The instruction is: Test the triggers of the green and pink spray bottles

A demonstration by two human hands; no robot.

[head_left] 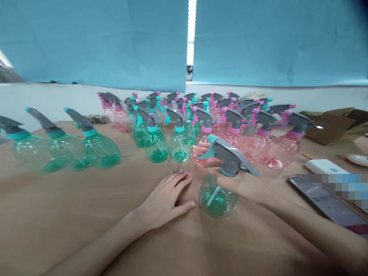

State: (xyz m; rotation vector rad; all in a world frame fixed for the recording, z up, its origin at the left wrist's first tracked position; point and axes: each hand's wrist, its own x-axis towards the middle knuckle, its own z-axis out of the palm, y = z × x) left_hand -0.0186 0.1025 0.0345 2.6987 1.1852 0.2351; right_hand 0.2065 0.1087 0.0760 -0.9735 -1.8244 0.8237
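Observation:
Clear green plastic with a grey and teal trigger head makes up the spray bottle (217, 201) in front of me. My right hand (230, 182) is wrapped round its neck, just under the head, and the bottle leans slightly. To its left, my left hand (172, 193) lies flat on the wooden table (115, 222), fingers spread and holding nothing. Just beyond the hands stand two green spray bottles (156, 145) and a row of pink spray bottles (266, 143) with grey and pink heads. Part of one pink bottle is hidden behind my right fingers.
Three green spray bottles (100, 149) stand apart on the left. More bottles crowd toward the back wall (71, 101). On the right are a cardboard box (327, 126), a white box (326, 166), a phone (324, 203) and a white mouse-like object (358, 159). Blue cloth (100, 42) hangs behind.

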